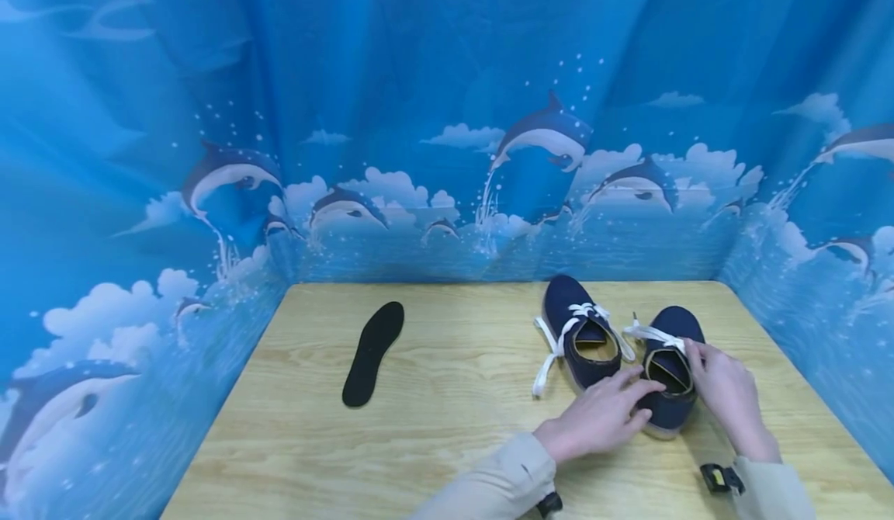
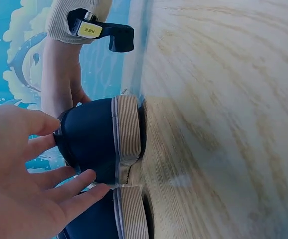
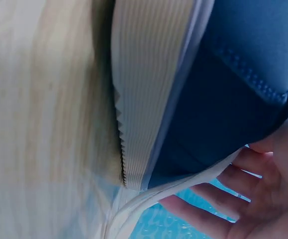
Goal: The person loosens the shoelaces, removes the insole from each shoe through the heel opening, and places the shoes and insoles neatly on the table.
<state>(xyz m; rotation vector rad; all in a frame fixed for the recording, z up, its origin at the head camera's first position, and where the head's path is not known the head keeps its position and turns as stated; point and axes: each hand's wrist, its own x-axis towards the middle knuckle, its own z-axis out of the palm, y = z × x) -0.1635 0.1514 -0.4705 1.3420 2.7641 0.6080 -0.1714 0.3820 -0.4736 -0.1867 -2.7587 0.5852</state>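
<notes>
What the coming move seems to turn on is that the handled shoe (image 1: pixel 676 324) sits between the two hands, its long axis running away from the person, toe at the far end and heel at the near one, with its opening facing up. From the left hand (image 1: pixel 597 415) the shoe lies just to the right; from the right hand (image 1: pixel 726 390) it lies just to the left, so neither is clearly nearer. The left hand's fingers are spread and loosely extended, one fingertip at the shoe's rim near the heel; the right hand rests at the rim beside the white lace (image 1: pixel 656 335) (whether it pinches anything there I cannot tell, since the shoe hides part of it). To the left of the handled shoe, just beside it, stands the second shoe (image 1: pixel 564 295), its toe angled farther left. Well apart on that same side, flat on the table (image 1: pixel 454 419), lies the black insole (image 1: pixel 370 357), its long axis also running away from the person and leaning toward the handled shoe at its far end; the left hand is the nearer one to it.
</notes>
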